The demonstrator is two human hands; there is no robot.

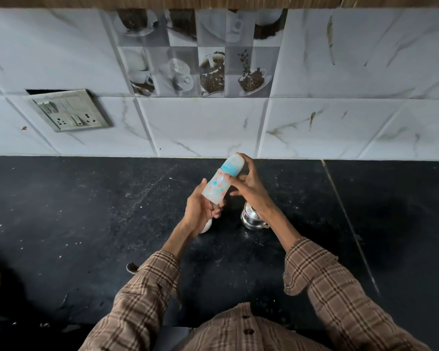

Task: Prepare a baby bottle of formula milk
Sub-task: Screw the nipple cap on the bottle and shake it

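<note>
Baby bottle (219,183) held tilted above the dark counter (86,211), capped.
Left hand (200,209) cups its base; right hand (249,183) pinches the cap with fingertips. That light grip could slip, dropping it onto the steel pot (251,219).

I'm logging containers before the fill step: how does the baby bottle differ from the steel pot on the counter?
The baby bottle is translucent plastic with a blue collar and clear cap; the steel pot is shiny metal. The bottle is held tilted above the counter by both hands, left hand and right hand; the pot stands untouched.
</note>
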